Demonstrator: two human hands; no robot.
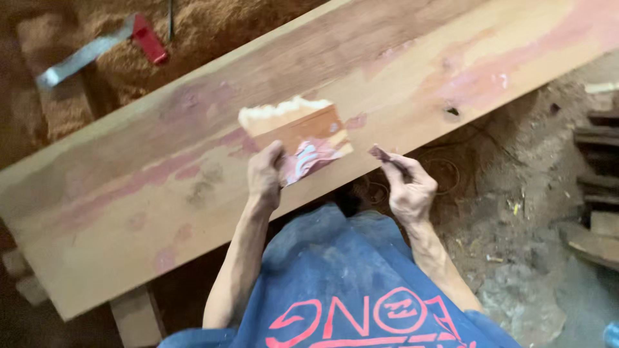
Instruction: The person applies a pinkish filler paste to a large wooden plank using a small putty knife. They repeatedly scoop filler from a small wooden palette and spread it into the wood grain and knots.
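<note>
While I look straight down, my blue shirt (361,303) fills the bottom of the view, both bare forearms reaching up from it to the plank (193,193). My left hand (265,177) is closed on the lower left corner of a small board (300,138), thumb on top, fingers wrapped under; the board lies flat on the plank near its close edge. The board is brown, its far edge ragged and pale, and pink filler (309,161) is smeared over the part next to my thumb. My right hand (409,190) is just right of the board, not touching it, fingers pinched narrow on a thin scraper (380,153) whose tip points up-left toward the board's right corner and sits at the plank's near edge. The plank runs diagonally, low at left, high at right, with pink patches along its length and a dark knot hole (452,111) up right of my right hand. Right of me: dirt floor (516,225), thin wire loops below the plank edge, stacked timber (599,187) at the far right. Beyond the plank, top left: sawdust (213,26) and a metal tool with a red handle (149,40), well apart from both hands.
</note>
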